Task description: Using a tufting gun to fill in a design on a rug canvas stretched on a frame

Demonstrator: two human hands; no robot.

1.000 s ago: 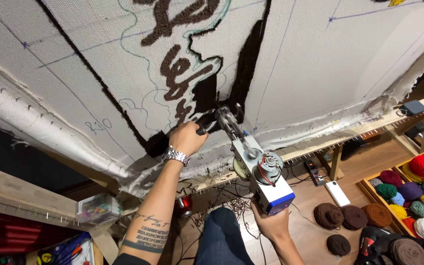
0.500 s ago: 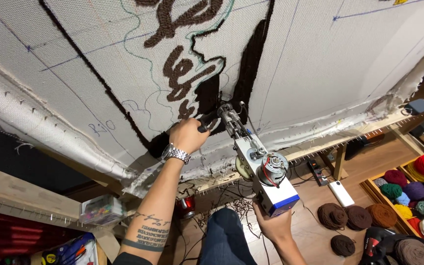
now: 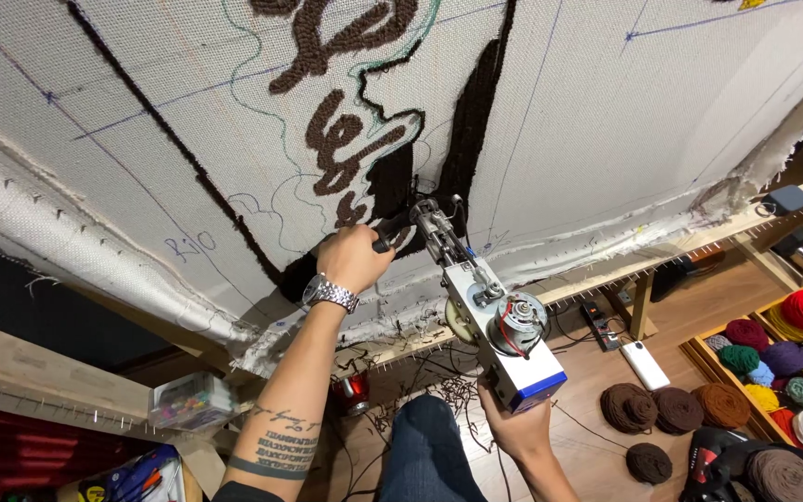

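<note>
The tufting gun [image 3: 485, 316] has crept a little toward the upper right of the dark patch since the earlier picture, and both hands have gone with it; little else has shifted.

The big white cloth [image 3: 606, 121] fills the top of the frame, stretched on a wooden frame [image 3: 662, 256] that runs along its lower edge toward the right. On the cloth, brown yarn shapes [image 3: 336, 149] sit upper centre, with a black filled patch [image 3: 471, 130] just right of them.

The gun lies on a slant through the middle of the picture: its needle end points up and left into the cloth at the edge of the black patch, its motor and blue-edged body hang down and right. So the long axis runs from upper left to lower right, and the working tip is on the far, upper end.

The left hand [image 3: 353, 258] is nearer that tip, clenched round the black front handle at centre, a metal watch [image 3: 330, 294] on the wrist. The right hand [image 3: 513, 429] is at bottom centre, gripping the gun from beneath its rear end.

Brown yarn balls [image 3: 680, 409] lie on the floor at lower right, coloured ones [image 3: 801, 344] in a crate beside them.
</note>
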